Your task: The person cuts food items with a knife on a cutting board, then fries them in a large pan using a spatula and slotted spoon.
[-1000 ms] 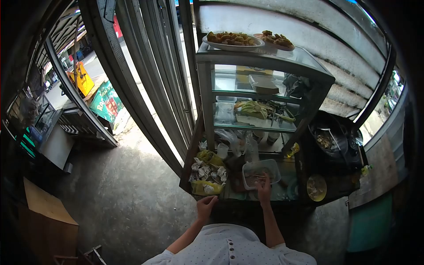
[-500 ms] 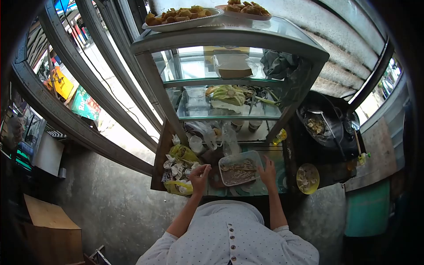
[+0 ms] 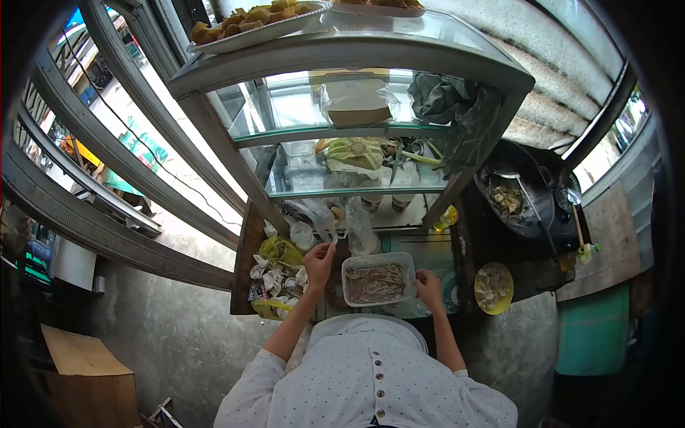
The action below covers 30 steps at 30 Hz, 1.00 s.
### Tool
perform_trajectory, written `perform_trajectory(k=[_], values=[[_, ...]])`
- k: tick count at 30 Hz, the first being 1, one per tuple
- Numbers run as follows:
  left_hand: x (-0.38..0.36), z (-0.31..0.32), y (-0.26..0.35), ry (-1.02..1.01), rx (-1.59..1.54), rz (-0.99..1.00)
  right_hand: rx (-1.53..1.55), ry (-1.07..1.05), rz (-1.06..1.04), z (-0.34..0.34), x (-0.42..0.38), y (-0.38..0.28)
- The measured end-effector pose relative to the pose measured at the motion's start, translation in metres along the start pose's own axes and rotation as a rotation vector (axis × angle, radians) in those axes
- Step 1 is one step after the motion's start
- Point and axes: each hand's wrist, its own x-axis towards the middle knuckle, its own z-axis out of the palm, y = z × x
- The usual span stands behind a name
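A clear rectangular plastic container (image 3: 378, 299) holds a brownish mixture and a thin stick lying across it. My right hand (image 3: 429, 289) has its fingers closed on the container's right rim. Left of the container, my left hand (image 3: 318, 265) is raised in a pinch. Its fingertips are right at the lower end of a clear plastic bag (image 3: 312, 215), and I cannot tell what lies between them. Another clear bag (image 3: 362, 232) lies behind the container. Beside my left hand, a yellow plastic bag (image 3: 278, 251) is filled with crumpled whitish scraps.
A glass display case (image 3: 342, 191) stands behind, with a cabbage (image 3: 354, 153) on a shelf and a plate of fried pieces (image 3: 257, 21) on top. To the right are a black wok (image 3: 524, 214) with food and a yellow bowl (image 3: 492, 307). An oil bottle (image 3: 446, 217) stands between.
My left hand has moved forward to the clear bag. The right hand has closed from open fingers onto the container's rim, and the container sits slightly nearer me. The view has shifted.
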Motion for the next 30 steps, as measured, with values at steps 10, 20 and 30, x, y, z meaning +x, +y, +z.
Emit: perform_trajectory(k=[10,20,30], values=[[0.13,0.046,-0.056,-0.4,0.521,0.649,0.191,-0.068,0.073,0.013,-0.012,-0.007],[0.133,0.065,-0.057,-0.18,1.022,0.619,0.262,0.021,0.084,0.023,-0.032,-0.001],[0.139,0.025,-0.038,-0.294,0.979,0.448,-0.026,0.261,-0.181,0.014,0.003,0.011]])
